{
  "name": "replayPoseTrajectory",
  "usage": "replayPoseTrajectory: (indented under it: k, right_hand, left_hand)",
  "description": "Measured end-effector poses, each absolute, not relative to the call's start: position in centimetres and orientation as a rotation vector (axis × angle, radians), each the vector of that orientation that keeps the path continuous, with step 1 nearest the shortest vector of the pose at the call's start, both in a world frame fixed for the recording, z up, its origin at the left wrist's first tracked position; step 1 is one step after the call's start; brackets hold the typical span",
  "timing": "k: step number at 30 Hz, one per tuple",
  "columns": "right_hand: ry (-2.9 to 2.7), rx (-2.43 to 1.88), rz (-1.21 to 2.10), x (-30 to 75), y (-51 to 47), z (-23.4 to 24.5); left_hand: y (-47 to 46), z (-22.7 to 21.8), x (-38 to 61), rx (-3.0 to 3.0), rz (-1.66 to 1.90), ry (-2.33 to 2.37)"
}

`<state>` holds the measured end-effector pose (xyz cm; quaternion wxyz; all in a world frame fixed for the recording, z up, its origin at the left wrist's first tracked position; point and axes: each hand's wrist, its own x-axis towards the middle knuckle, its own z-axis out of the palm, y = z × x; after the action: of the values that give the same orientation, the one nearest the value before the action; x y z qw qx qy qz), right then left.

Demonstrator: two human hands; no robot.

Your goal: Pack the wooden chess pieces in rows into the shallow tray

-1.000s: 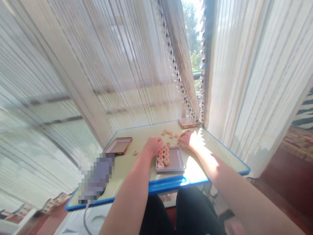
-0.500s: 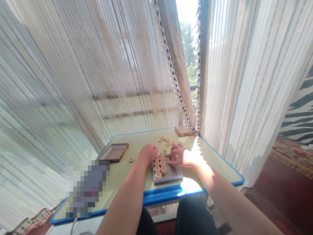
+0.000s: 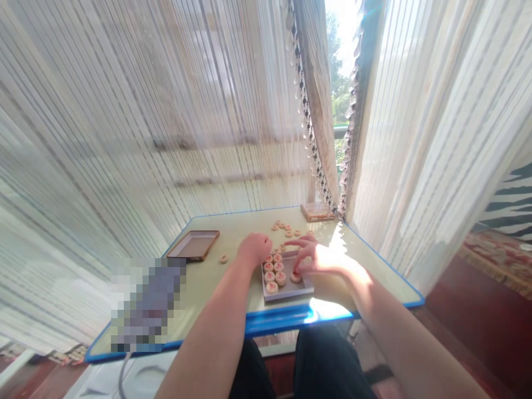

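A shallow grey tray [image 3: 286, 289] sits near the table's front edge with several round wooden game pieces [image 3: 274, 272] marked in red lined up inside. My right hand [image 3: 318, 259] reaches over the tray, its fingertips pinched on one round piece [image 3: 296, 276] that rests on the tray floor beside the rows. My left hand [image 3: 254, 249] lies curled in a loose fist on the table at the tray's far left corner; whether it holds anything is hidden. More loose pieces [image 3: 286, 228] lie scattered on the table beyond the tray.
A brown tray [image 3: 194, 245] lies at the left and a single piece [image 3: 224, 258] beside it. A small wooden box [image 3: 317, 211] stands at the far corner. A blurred-out object [image 3: 145, 302] lies front left. Sheer curtains surround the blue-edged table [image 3: 270, 321].
My right hand came back from the loose pieces at the far side and moved down into the grey tray with a piece. My left hand stayed by the tray's corner.
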<state>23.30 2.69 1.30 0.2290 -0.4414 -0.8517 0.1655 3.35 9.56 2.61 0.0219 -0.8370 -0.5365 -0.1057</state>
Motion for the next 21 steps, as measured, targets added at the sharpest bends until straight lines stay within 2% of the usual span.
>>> replayPoseTrajectory:
  k: [21]
  right_hand:
    - [-2.431,-1.189,0.602,23.25,2.12,1.87]
  left_hand:
    - [9.24,2.98,3.47,-2.627,-0.303,-1.683]
